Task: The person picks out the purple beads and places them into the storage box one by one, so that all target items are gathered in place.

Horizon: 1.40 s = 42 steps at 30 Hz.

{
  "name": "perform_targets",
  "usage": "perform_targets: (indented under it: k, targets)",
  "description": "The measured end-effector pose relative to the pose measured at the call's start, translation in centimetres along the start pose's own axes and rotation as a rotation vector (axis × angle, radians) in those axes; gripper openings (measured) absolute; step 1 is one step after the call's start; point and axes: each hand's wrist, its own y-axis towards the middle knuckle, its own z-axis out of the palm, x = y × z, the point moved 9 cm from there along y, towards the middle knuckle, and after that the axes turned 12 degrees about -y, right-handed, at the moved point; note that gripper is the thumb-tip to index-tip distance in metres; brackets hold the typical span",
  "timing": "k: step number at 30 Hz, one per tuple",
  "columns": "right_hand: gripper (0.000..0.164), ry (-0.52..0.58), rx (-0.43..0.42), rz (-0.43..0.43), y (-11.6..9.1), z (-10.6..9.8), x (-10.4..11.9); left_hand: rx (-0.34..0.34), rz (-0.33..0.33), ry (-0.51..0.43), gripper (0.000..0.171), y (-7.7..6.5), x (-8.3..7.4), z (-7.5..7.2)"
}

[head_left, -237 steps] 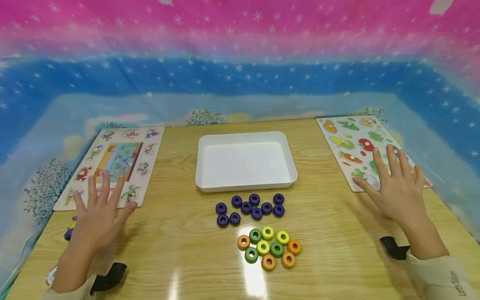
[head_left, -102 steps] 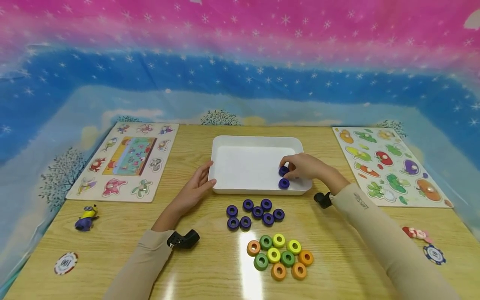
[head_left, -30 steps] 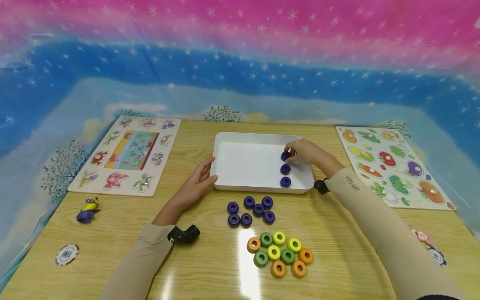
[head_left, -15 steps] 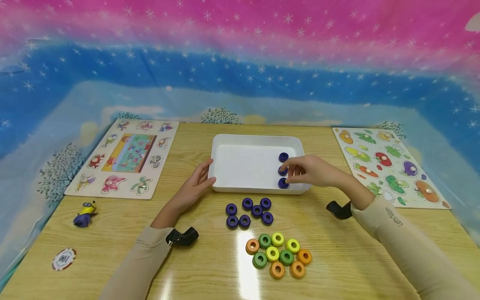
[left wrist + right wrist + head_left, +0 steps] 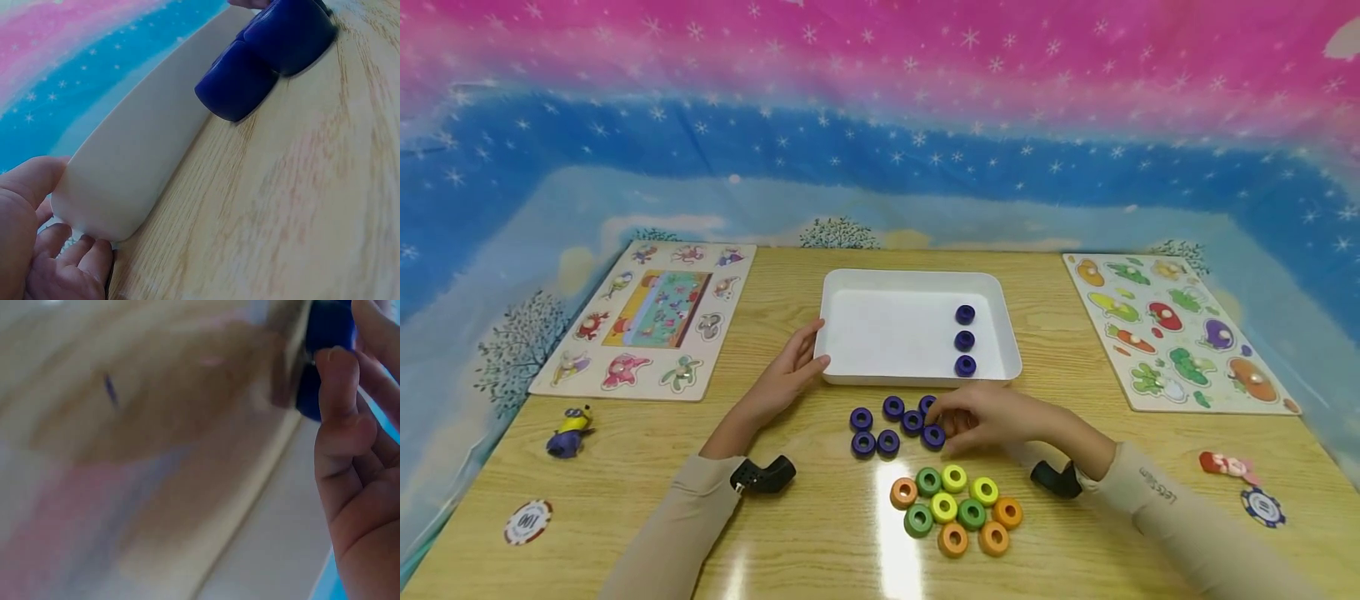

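My left hand (image 5: 782, 379) holds the left end of a white tray (image 5: 887, 329); the left wrist view shows the thumb on its rim and fingers curled under the corner. Three purple ring-shaped beads stand in a column at the tray's right end, the nearest one (image 5: 958, 368) by the front wall. In front of the tray, my right hand (image 5: 1000, 417) is over the right side of a cluster of purple beads (image 5: 862, 451). Its bent fingers and thumb are around the rightmost purple bead (image 5: 928, 443), partly hiding the bead behind. In the right wrist view, the thumb overlaps dark blue-looking beads (image 5: 328, 328).
Orange, green and yellow beads (image 5: 918, 527) lie nearer me. Knobbed puzzle boards stand left, with sea animals (image 5: 715, 333), and right, with vegetables (image 5: 1217, 392). A minion figure (image 5: 568, 437), a 100 chip (image 5: 528, 522), a small red-and-pink figure (image 5: 1225, 465) and a blue chip (image 5: 1262, 507) lie at the sides.
A third purple bead was set down in the tray's column and let go. My right hand then came back toward me to the purple cluster. My left hand stays on the tray.
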Motion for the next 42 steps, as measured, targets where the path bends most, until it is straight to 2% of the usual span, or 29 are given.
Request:
perform_targets:
  k: [7, 11, 14, 18, 22, 24, 28, 33, 37, 42]
  targets:
    - [0.030, -0.016, 0.007, -0.005, 0.3, 0.6, 0.4, 0.001, 0.000, 0.011, 0.059, 0.0, 0.0, 0.0]
    - [0.031, -0.035, -0.006, 0.012, 0.2, -0.7, 0.5, 0.003, -0.001, 0.005, 0.058, 0.0, 0.0, 0.0]
    - [0.032, -0.041, -0.076, 0.038, 0.2, -2.9, 0.1, -0.003, 0.002, 0.011, 0.059, 0.0, -0.1, -0.1]
    - [0.031, -0.048, -0.216, 0.068, 0.5, -5.8, -1.1, -0.008, 0.000, 0.021, 0.061, 0.0, -0.1, -0.2]
    - [0.029, -0.119, -0.286, 0.108, 1.4, -6.5, -2.9, -0.005, -0.008, 0.019, 0.061, 0.0, 0.0, -0.3]
    - [0.029, -0.140, -0.277, 0.132, 2.0, -6.1, -3.8, -0.009, -0.015, 0.020, 0.061, 0.0, 0.1, -0.2]
    - [0.028, -0.136, -0.207, 0.196, 2.9, -4.8, -5.3, -0.012, -0.017, 0.022, 0.060, 0.0, 0.2, -0.2]
    - [0.021, -0.178, -0.149, 0.220, 3.5, -3.9, -5.8, -0.010, -0.014, 0.024, 0.060, 0.0, 0.1, -0.1]
    - [0.021, -0.209, -0.139, 0.218, 3.7, -4.1, -5.5, -0.016, -0.011, 0.021, 0.060, -0.1, 0.0, -0.2]
    - [0.032, -0.217, -0.142, 0.257, 3.1, -5.3, -5.1, -0.010, -0.015, 0.023, 0.061, -0.1, 0.0, -0.3]
